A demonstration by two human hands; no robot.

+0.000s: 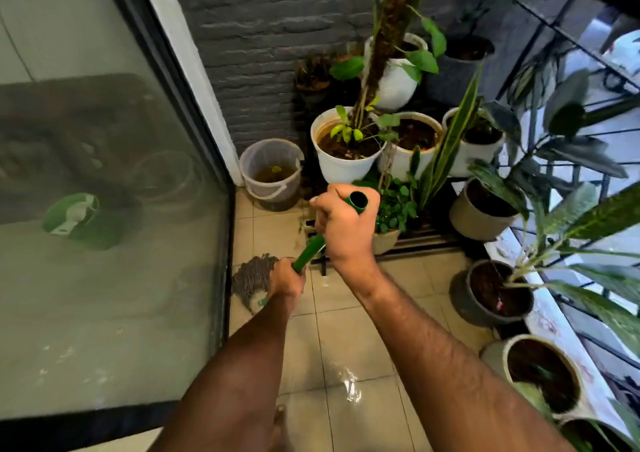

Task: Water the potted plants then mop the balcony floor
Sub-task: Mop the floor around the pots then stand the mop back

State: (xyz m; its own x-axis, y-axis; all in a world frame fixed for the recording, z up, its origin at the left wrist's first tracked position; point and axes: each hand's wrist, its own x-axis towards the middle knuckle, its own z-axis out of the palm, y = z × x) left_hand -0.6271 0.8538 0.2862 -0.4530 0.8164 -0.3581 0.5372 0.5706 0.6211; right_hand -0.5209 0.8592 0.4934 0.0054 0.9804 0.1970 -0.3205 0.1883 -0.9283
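Head view shows both hands wrapped round the green mop handle (pixel 313 243): the right hand (pixel 341 224) grips near its open top end, the left hand (pixel 285 278) grips lower down, and the grey mop head (pixel 251 273) rests on the tiled floor (pixel 346 340) against the glass door (pixel 104 209), near the translucent bucket (pixel 272 174). Mopping looks under way, so I would keep the head flat and draw it back in overlapping strokes toward the wet patch (pixel 349 382) by the feet. The handle's top sits close to the white pot (pixel 344 160) and its neighbours, so swing short.
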